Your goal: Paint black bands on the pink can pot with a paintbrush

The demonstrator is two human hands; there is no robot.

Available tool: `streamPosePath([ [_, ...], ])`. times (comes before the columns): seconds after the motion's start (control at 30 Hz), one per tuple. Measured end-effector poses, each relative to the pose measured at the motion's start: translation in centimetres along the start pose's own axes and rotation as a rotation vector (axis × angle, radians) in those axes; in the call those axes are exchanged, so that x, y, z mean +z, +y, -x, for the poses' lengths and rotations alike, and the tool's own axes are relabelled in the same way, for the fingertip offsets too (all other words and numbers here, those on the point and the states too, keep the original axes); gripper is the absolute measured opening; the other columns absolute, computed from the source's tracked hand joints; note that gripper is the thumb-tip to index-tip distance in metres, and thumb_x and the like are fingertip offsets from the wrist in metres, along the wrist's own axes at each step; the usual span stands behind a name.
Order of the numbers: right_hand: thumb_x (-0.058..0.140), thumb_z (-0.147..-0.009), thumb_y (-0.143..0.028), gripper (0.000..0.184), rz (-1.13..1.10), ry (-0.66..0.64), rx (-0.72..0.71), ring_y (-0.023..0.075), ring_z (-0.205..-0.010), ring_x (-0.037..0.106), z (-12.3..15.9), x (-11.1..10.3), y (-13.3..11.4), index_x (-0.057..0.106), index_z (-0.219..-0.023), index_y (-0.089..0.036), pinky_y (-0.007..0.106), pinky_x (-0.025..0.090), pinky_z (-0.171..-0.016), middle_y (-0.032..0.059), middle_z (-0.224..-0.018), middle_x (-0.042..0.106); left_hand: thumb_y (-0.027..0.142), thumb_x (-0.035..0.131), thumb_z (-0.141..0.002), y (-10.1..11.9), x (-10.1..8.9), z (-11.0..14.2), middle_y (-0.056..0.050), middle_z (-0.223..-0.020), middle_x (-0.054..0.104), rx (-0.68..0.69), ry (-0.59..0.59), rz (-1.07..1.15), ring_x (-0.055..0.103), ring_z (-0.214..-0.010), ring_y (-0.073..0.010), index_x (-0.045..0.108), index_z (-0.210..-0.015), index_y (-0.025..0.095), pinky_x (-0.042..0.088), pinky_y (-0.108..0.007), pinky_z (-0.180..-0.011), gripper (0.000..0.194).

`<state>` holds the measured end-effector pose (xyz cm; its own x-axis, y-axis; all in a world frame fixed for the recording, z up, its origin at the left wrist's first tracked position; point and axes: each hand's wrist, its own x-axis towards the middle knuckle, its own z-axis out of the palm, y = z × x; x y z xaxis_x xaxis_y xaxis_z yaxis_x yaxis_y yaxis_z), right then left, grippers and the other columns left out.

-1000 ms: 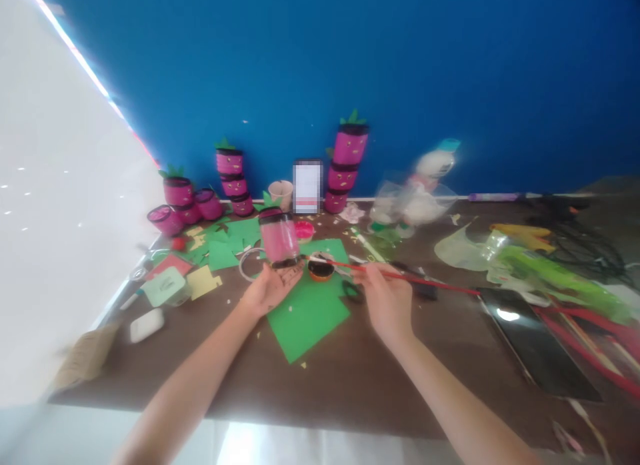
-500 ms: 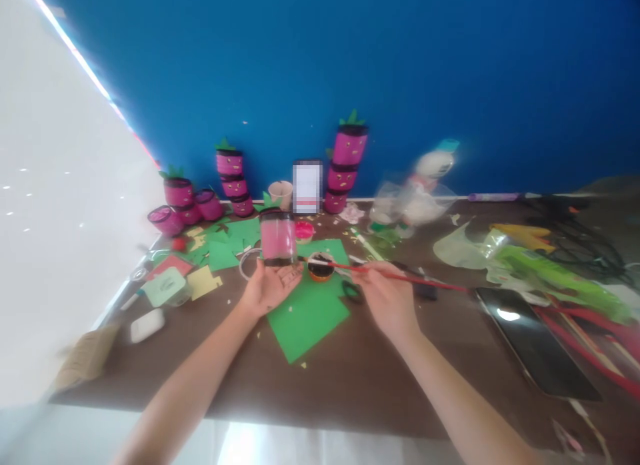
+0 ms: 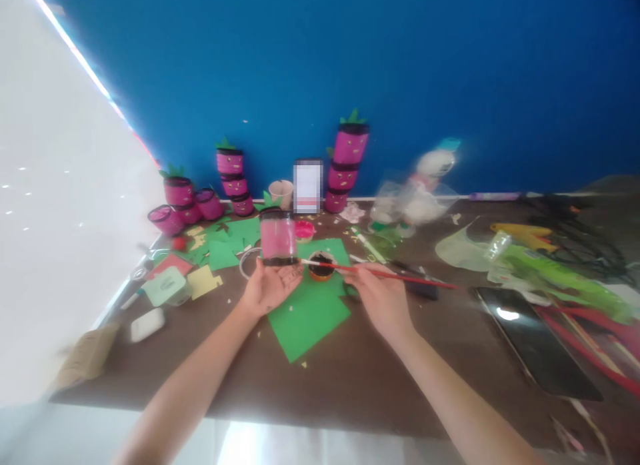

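A pink cup (image 3: 279, 237) with black bands at its top and bottom rests upright on my left hand (image 3: 273, 288), whose palm is turned up and fingers lie beneath it. In my right hand (image 3: 377, 292) I pinch a long red paintbrush (image 3: 415, 278). The brush lies nearly level, its tip against or very close to the lower black band. Just under the brush sits a small pot of black paint (image 3: 321, 272). Behind it stands a small pot of bright pink paint (image 3: 304, 231). Green paper (image 3: 309, 322) lies below both hands.
Stacked pink cups with black bands and green leaves stand at the back, one stack (image 3: 231, 185) on the left and a taller one (image 3: 345, 166) on the right. A phone (image 3: 308, 186) leans between them. A dark tablet (image 3: 537, 342) and green packaging (image 3: 560, 285) lie right.
My right hand has shifted slightly left with the paintbrush, bringing the tip nearer the cup's bottom band. My left hand and the cup have hardly moved.
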<state>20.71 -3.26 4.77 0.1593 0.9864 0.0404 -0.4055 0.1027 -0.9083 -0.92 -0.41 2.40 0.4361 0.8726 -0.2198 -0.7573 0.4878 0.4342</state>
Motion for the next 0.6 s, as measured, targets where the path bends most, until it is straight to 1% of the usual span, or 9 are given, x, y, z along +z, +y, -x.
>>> streamPosePath([
  [0.13,0.074,-0.066,-0.030,0.011,-0.029,-0.002,-0.029,0.0146,-0.062,0.065,-0.11,-0.25,-0.07,0.068,-0.070,-0.022,0.032,0.054,-0.064,-0.0006,-0.067,0.070,0.061,0.057,-0.071,-0.02,0.06,0.00,-0.016,-0.092,0.068,0.015,-0.027,-0.004,0.065,-0.091,-0.0218,0.061,-0.100,0.004,0.048,-0.031,-0.087,0.063],
  [0.27,0.073,-0.067,-0.034,0.013,-0.019,-0.041,0.004,0.0157,-0.064,0.065,0.20,0.03,-0.04,0.067,-0.071,-0.023,0.033,0.054,-0.065,0.0002,-0.069,0.070,0.056,0.066,-0.066,-0.13,0.08,0.02,-0.014,-0.089,0.068,0.015,-0.067,-0.015,0.066,-0.088,-0.0208,0.061,-0.098,0.005,0.049,-0.030,-0.086,0.060],
  [0.37,0.074,-0.066,-0.033,0.014,0.004,-0.020,0.011,0.0162,-0.064,0.065,0.23,0.20,0.05,0.067,-0.072,-0.022,0.034,0.054,-0.065,0.0016,-0.069,0.070,0.056,0.064,-0.068,-0.11,0.16,0.04,-0.014,-0.088,0.068,0.016,-0.047,-0.018,0.066,-0.087,-0.0203,0.060,-0.100,0.006,0.049,-0.030,-0.086,0.060],
  [0.5,0.074,-0.066,-0.031,0.012,0.003,0.040,-0.041,0.0145,-0.062,0.064,-0.05,-0.12,0.16,0.066,-0.070,-0.022,0.032,0.053,-0.064,0.0004,-0.068,0.069,0.059,0.061,-0.069,-0.03,0.27,0.02,-0.016,-0.091,0.067,0.034,-0.005,-0.005,0.065,-0.090,-0.0217,0.058,-0.104,0.004,0.047,-0.032,-0.088,0.065],
  [0.6,0.073,-0.067,-0.033,0.012,0.024,0.006,-0.036,0.0155,-0.063,0.065,0.03,-0.17,0.14,0.066,-0.069,-0.023,0.034,0.054,-0.065,-0.0001,-0.068,0.069,0.059,0.059,-0.070,-0.09,0.24,0.00,-0.017,-0.092,0.066,0.029,0.016,-0.008,0.064,-0.092,-0.0223,0.056,-0.109,0.004,0.045,-0.033,-0.091,0.067],
])
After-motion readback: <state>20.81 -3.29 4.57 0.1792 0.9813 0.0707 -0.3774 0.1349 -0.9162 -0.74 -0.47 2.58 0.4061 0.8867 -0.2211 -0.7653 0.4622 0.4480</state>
